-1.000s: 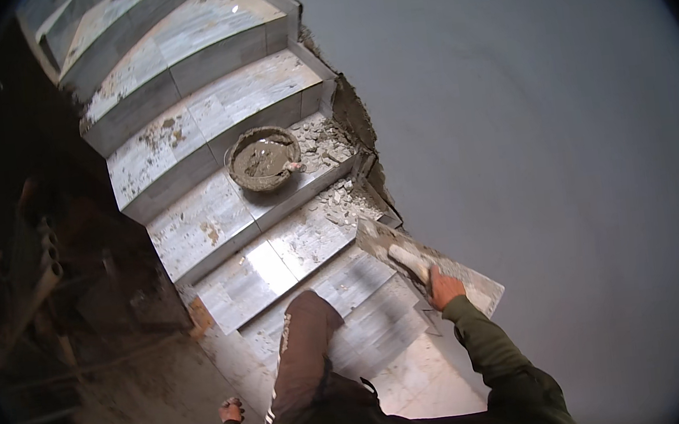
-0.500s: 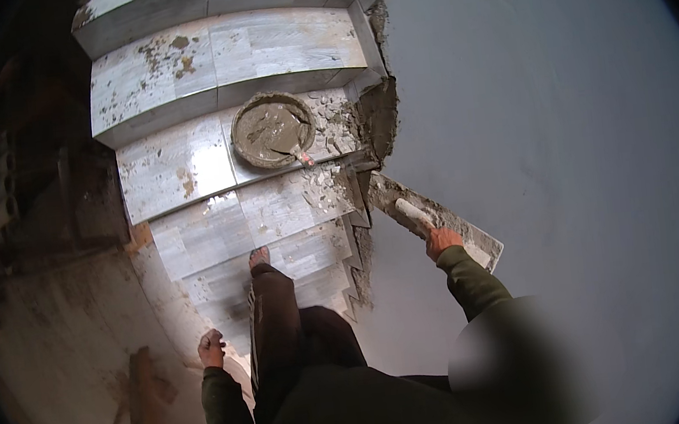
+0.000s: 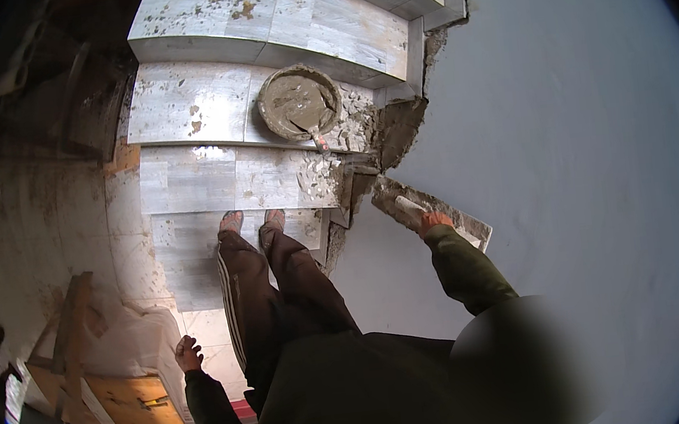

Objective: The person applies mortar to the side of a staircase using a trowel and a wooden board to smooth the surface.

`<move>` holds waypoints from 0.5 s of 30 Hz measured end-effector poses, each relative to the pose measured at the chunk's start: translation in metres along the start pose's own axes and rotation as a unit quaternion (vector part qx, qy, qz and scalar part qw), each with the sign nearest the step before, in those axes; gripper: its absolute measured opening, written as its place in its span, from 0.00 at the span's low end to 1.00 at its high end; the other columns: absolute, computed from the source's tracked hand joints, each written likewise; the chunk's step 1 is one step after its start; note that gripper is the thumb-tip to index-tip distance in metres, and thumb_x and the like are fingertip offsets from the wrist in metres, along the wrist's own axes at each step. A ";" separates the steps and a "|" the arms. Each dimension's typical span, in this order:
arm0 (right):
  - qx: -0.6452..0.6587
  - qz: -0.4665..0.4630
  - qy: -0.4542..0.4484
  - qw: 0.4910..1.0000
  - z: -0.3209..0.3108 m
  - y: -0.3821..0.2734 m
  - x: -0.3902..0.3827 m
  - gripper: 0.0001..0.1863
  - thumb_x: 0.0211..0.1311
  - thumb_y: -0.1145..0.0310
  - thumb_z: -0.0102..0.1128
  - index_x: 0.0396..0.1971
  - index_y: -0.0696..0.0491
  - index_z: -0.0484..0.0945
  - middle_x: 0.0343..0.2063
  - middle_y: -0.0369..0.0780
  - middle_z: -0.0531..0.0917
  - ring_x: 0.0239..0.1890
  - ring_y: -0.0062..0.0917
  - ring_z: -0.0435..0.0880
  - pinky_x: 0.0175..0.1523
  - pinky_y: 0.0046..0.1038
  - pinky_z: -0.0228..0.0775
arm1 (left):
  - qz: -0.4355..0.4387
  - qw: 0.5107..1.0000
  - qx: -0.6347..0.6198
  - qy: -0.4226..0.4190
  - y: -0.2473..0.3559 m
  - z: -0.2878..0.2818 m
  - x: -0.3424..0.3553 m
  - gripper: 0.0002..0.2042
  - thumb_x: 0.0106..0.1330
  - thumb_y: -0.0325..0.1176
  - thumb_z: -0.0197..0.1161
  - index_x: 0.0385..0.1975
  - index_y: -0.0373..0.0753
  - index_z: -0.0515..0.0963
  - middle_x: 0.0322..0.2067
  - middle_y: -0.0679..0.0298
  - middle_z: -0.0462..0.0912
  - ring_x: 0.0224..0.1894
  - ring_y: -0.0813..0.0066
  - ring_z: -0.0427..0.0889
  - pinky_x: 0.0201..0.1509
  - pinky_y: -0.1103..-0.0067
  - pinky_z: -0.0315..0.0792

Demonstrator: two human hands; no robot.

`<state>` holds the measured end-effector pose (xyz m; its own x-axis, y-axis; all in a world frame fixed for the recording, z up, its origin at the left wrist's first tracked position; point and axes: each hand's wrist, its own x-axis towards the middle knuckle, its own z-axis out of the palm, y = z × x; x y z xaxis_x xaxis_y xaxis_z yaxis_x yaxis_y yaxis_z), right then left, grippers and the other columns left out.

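Note:
My right hand (image 3: 435, 220) is closed around the pale handle of a long rectangular plastering float (image 3: 463, 224), smeared with mortar. The float lies along the grey wall (image 3: 564, 147), its upper end close to the rough mortar edge (image 3: 401, 132) beside the stairs. My left hand (image 3: 190, 353) hangs free at the lower left, fingers loosely bent and apart, with nothing visible in it. On a step up ahead stands a round bucket (image 3: 267, 119) of wet grey mortar (image 3: 299, 100). A small tool with a reddish handle (image 3: 321, 142) leans in it, its lower part sunk in the mortar.
Wood-look tiled steps (image 3: 187, 174) carry mortar splashes, with broken bits (image 3: 321, 177) scattered near the wall. My feet (image 3: 230, 222) are on a lower step. Boards and a wooden box-like piece (image 3: 140, 398) stand at the lower left, beyond the stairs' open side.
My view has turned, so the stairs appear shifted and tilted. Both feet now show together on a step, where one showed before. The float is still held at the wall.

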<state>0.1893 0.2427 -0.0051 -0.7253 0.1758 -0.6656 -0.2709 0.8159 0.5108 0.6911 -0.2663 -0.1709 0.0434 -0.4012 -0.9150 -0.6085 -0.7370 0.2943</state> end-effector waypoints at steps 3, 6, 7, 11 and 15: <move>-0.058 -0.035 -0.004 0.998 -0.002 0.009 0.028 0.15 0.58 0.63 0.47 0.39 0.51 0.80 0.42 0.45 0.81 0.47 0.34 0.80 0.49 0.35 0.72 | -0.036 0.999 -0.029 0.016 -0.039 0.009 -0.023 0.09 0.60 0.44 0.64 0.35 0.50 0.77 0.30 0.70 0.81 0.22 0.81 0.74 0.19 0.83 0.62; -0.116 -0.066 -0.024 0.991 -0.006 0.016 0.049 0.16 0.59 0.61 0.45 0.41 0.50 0.79 0.45 0.42 0.80 0.50 0.31 0.78 0.52 0.34 0.70 | -0.052 0.997 -0.043 0.027 -0.068 0.023 -0.046 0.10 0.60 0.44 0.63 0.37 0.49 0.77 0.33 0.69 0.81 0.24 0.80 0.75 0.20 0.83 0.62; -0.115 -0.074 -0.013 0.990 -0.007 0.018 0.055 0.17 0.59 0.61 0.45 0.42 0.50 0.79 0.45 0.42 0.80 0.50 0.31 0.78 0.52 0.34 0.70 | -0.049 0.997 -0.048 0.031 -0.075 0.030 -0.052 0.11 0.60 0.44 0.63 0.39 0.49 0.77 0.34 0.69 0.81 0.25 0.80 0.75 0.21 0.83 0.62; -0.144 -0.086 -0.005 0.986 -0.008 0.017 0.080 0.15 0.60 0.64 0.46 0.42 0.48 0.81 0.47 0.40 0.81 0.50 0.33 0.80 0.49 0.35 0.75 | -0.064 0.998 -0.022 0.009 -0.098 0.045 -0.063 0.20 0.60 0.46 0.60 0.50 0.47 0.74 0.43 0.64 0.80 0.33 0.73 0.77 0.31 0.72 0.67; -0.133 -0.060 -0.045 0.988 -0.028 0.013 0.086 0.17 0.59 0.62 0.46 0.45 0.48 0.79 0.49 0.41 0.79 0.53 0.33 0.78 0.52 0.36 0.72 | -0.096 0.992 -0.085 -0.013 -0.115 0.052 -0.067 0.18 0.60 0.43 0.60 0.49 0.49 0.75 0.43 0.64 0.80 0.32 0.73 0.76 0.29 0.73 0.64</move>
<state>0.1059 0.2530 -0.0410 -0.6225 0.1445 -0.7692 -0.5165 0.6625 0.5425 0.7173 -0.1262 -0.1581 0.1237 -0.2321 -0.9648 -0.4479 -0.8806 0.1545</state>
